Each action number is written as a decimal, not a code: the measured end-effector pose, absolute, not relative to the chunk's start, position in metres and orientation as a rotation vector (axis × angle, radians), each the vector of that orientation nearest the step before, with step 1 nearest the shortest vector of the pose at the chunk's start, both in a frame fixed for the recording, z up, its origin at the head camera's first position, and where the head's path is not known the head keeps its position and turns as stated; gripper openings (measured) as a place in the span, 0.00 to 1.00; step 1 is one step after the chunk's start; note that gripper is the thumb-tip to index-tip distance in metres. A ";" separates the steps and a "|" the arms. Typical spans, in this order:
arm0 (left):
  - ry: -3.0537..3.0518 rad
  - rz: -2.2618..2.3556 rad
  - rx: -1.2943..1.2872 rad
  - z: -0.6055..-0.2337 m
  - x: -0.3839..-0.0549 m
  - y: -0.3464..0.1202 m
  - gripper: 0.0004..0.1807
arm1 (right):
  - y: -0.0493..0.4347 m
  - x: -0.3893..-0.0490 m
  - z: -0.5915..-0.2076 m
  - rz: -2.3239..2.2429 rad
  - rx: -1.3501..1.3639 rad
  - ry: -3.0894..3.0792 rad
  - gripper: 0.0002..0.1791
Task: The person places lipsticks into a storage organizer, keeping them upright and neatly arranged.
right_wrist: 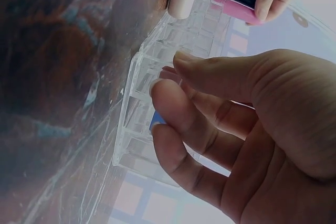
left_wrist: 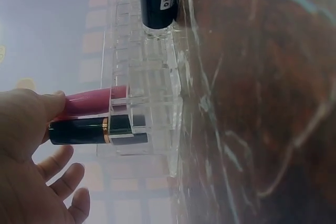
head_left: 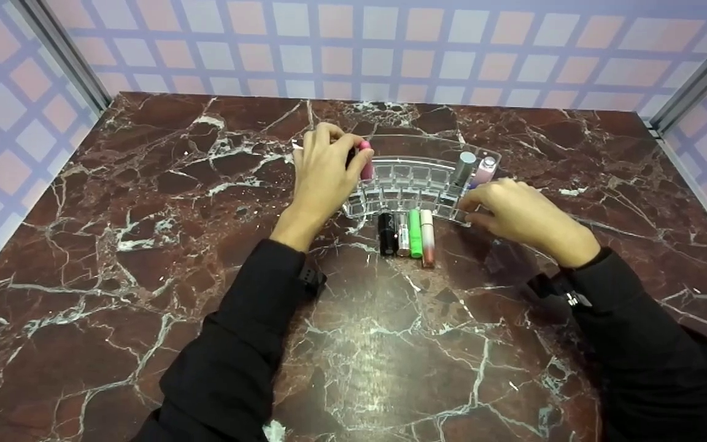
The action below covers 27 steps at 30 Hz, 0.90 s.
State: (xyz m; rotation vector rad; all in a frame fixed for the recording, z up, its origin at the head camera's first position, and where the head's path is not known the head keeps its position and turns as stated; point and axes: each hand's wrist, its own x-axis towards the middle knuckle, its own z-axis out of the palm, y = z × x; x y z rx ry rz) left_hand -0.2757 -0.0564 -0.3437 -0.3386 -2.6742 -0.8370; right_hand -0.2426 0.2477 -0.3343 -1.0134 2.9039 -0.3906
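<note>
My left hand (head_left: 327, 169) is at the left end of a clear curved lipstick organizer (head_left: 415, 161). Its thumb and index finger pinch the top of a pink lipstick tube (left_wrist: 94, 102), whose lower end sits in a slot. Right beside that tube stands a black lipstick with a gold band (left_wrist: 79, 131), also in a slot. At the organizer's right front corner is my right hand (head_left: 516, 215), fingers loosely bent, with nothing visible held in them. Behind it a silver-capped tube (head_left: 465, 166) and a pink-lilac tube (head_left: 486, 170) stand in the organizer.
Before the organizer lie a black tube (head_left: 386, 234), a clear-and-silver tube (head_left: 402, 236), a green tube (head_left: 415, 233) and a white-to-red lip gloss tube (head_left: 428, 238) side by side. They rest on a dark red marbled table (head_left: 145, 319). A checked panel (head_left: 390, 55) stands behind.
</note>
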 end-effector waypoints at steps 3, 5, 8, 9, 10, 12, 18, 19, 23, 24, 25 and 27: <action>-2.686 -0.827 -0.328 -0.346 -0.277 -0.054 0.17 | 0.247 -0.242 -0.334 -0.393 -1.005 2.904 0.11; -2.696 -0.813 -0.325 -0.346 -0.277 -0.053 0.17 | 0.247 -0.243 -0.334 -0.397 -1.001 2.901 0.11; -2.718 -0.803 -0.320 -0.346 -0.277 -0.053 0.17 | 0.248 -0.243 -0.333 -0.401 -1.000 2.897 0.12; -2.730 -0.801 -0.318 -0.345 -0.277 -0.053 0.17 | 0.248 -0.243 -0.333 -0.401 -0.998 2.895 0.12; -2.741 -0.801 -0.315 -0.345 -0.276 -0.053 0.18 | 0.248 -0.243 -0.333 -0.401 -0.998 2.893 0.12; -2.764 -0.801 -0.314 -0.344 -0.275 -0.053 0.18 | 0.249 -0.243 -0.333 -0.400 -1.005 2.894 0.13; -2.777 -0.794 -0.327 -0.342 -0.274 -0.051 0.17 | 0.250 -0.243 -0.333 -0.406 -1.008 2.899 0.13; -2.767 -0.799 -0.330 -0.342 -0.275 -0.051 0.17 | 0.250 -0.243 -0.333 -0.405 -1.005 2.899 0.13; -2.731 -0.814 -0.336 -0.342 -0.274 -0.051 0.16 | 0.250 -0.243 -0.333 -0.399 -1.003 2.892 0.13; -2.725 -0.819 -0.336 -0.342 -0.274 -0.050 0.16 | 0.249 -0.243 -0.333 -0.398 -1.004 2.890 0.13; -2.721 -0.822 -0.337 -0.342 -0.274 -0.050 0.16 | 0.249 -0.243 -0.333 -0.397 -1.002 2.890 0.13; -2.723 -0.824 -0.337 -0.342 -0.274 -0.050 0.16 | 0.249 -0.243 -0.333 -0.395 -0.999 2.889 0.13</action>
